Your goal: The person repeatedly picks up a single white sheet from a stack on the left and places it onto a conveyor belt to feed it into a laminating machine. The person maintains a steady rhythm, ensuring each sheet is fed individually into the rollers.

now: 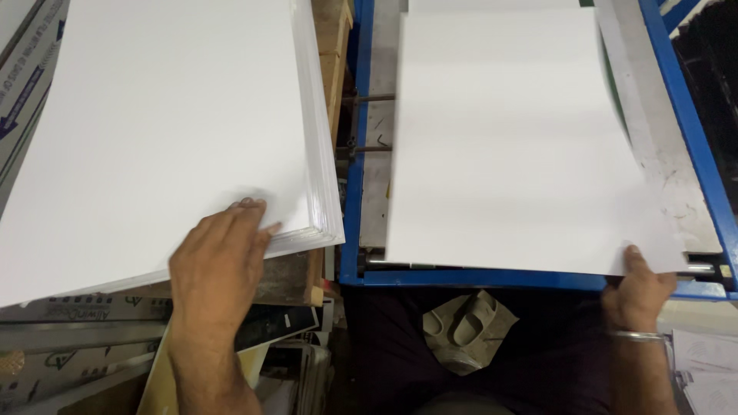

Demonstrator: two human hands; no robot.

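My left hand [219, 257] lies flat on the near right corner of a thick stack of large white sheets [161, 123], fingers spread on the top sheet. My right hand [636, 292], with a metal bangle on the wrist, pinches the near right corner of a single large white sheet [507, 146]. That sheet lies over a blue-framed metal machine table [354, 192].
The stack rests on wooden boards [332, 54] and flattened cartons [69, 323]. A grey metal bed [653, 115] shows at the right of the sheet. A sandal [461, 327] sits on the dark floor below. Loose papers [707, 369] lie at bottom right.
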